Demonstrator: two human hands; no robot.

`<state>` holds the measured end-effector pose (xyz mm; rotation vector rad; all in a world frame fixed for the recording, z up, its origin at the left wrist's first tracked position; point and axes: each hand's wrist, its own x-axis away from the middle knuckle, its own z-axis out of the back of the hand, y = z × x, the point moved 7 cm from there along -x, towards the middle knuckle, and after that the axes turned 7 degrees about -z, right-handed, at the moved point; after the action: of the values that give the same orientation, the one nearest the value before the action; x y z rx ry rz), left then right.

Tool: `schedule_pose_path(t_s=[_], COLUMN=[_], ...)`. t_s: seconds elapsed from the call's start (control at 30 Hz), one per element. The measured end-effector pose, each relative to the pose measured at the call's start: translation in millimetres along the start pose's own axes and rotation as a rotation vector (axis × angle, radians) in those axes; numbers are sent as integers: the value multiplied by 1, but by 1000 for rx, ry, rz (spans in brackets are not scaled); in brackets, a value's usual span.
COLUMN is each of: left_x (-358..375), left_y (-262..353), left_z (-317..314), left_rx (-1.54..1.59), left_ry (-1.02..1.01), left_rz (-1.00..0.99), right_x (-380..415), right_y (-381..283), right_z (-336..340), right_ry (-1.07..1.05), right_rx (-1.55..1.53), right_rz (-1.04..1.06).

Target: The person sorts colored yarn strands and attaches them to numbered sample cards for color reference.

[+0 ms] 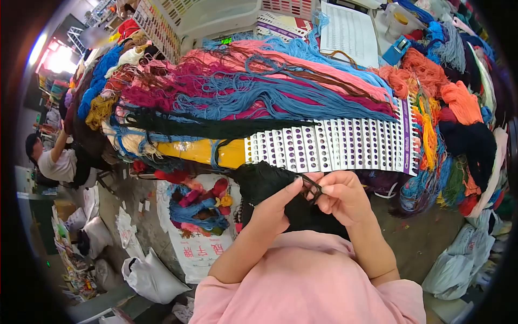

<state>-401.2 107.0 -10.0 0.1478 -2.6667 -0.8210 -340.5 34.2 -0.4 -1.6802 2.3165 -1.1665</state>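
with our left hand [276,204] and right hand [346,196], we pinch dark thread [314,193] in narrow grips; it lies between the hands, beside a black yarn bundle [260,182] and near the white punched cards [329,144].

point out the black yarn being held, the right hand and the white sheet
Black yarn [260,182]: head view, on its thick bundle
Right hand [344,196]: head view, back of hand
White sheet [349,36]: head view, middle of page

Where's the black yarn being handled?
Just below centre in the head view, the black yarn is at the left hand and right hand, below the white hole-punched cards.
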Motion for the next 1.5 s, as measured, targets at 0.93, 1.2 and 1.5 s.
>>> schedule_pose_path(t_s=[0.93,1.2,1.5], left_x=[3,1,-1], left_y=[-16,-15,-7], left_z=[10,11,8], left_rx=[-97,-118,-238], left_ry=[81,55,-93], left_rz=[59,-19,-160], right_x=[10,11,9], right_y=[-9,-10,-3], right_z=[-3,-1,-1], right_ry=[130,166,-32], right_rx=[242,407,67], right_rz=[48,121,3])
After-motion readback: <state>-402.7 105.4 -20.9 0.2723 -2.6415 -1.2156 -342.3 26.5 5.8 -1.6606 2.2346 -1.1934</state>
